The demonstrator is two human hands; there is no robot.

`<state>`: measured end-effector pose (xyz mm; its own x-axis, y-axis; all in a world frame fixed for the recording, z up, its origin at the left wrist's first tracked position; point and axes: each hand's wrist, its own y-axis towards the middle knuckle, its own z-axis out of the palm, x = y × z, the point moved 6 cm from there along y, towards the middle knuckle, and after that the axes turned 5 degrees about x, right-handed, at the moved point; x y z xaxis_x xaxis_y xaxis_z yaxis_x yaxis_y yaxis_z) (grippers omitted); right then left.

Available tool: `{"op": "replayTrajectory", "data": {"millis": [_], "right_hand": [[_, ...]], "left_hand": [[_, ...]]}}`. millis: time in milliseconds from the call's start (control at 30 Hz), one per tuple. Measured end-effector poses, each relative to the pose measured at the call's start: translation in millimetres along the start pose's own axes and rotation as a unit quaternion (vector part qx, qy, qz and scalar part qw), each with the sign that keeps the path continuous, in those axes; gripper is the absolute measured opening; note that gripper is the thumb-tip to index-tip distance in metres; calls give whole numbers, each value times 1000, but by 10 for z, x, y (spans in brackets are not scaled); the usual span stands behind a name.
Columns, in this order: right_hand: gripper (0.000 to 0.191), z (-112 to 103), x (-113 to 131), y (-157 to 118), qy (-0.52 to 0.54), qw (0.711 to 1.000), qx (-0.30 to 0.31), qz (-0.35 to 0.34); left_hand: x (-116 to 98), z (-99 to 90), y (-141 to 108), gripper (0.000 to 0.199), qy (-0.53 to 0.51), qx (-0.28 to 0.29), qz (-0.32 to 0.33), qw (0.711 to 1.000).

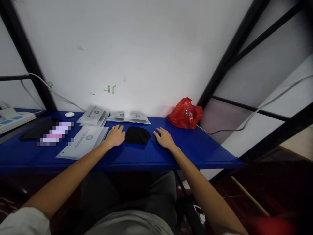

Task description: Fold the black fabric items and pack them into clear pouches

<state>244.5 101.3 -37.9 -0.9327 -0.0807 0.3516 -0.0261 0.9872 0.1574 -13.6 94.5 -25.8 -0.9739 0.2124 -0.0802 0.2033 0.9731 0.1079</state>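
Observation:
A folded black cloth item (137, 135) lies flat on the blue tabletop (146, 155), between my two hands. Just left of it, my left hand (115, 135) rests palm down with fingers stretched out, near the edge of a frosted plastic bag (84, 143) with dark print. My right hand (165, 138) lies to the right of the black cloth, fingers apart and holding nothing. Neither hand grips the cloth. Behind my left hand are more printed frosted bags (96, 116), and flat packets (132, 117) lie along the wall.
A red plastic bag (184, 114) sits at the back right. To the left are a white earbud case (69, 114), a black tablet-like object (36, 129), a pixelated phone-like shape (56, 133) and a power strip (14, 120). Black metal posts (227, 58) flank the table.

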Motion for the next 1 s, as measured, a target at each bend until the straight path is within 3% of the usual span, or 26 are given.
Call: {"op": "replayTrajectory", "data": {"millis": [100,233,533,667,800,933,1000], "right_hand": [[56,89,-135,0,-43,997,56,13],[56,149,-167,-8,-52,996,68,15],[55,158,-168,-4,-47,997,61,17],[54,161,-177,1,-46,997,56,21],[54,161,-181,4,-40,997,54,22],[54,156,-180,2,-31,998,53,21],[53,155,-180,1,-29,998,52,21]], "left_hand": [[48,193,62,52,-35,32,-37,998],[95,298,68,54,-50,33,-35,998],[229,310,117,49,-54,-25,47,997],[218,134,64,41,-77,-92,68,990],[-110,-164,-112,37,-67,-171,98,978],[-712,-192,-272,35,-36,-111,178,977],[-897,-137,-288,44,-34,-76,159,984]]}}
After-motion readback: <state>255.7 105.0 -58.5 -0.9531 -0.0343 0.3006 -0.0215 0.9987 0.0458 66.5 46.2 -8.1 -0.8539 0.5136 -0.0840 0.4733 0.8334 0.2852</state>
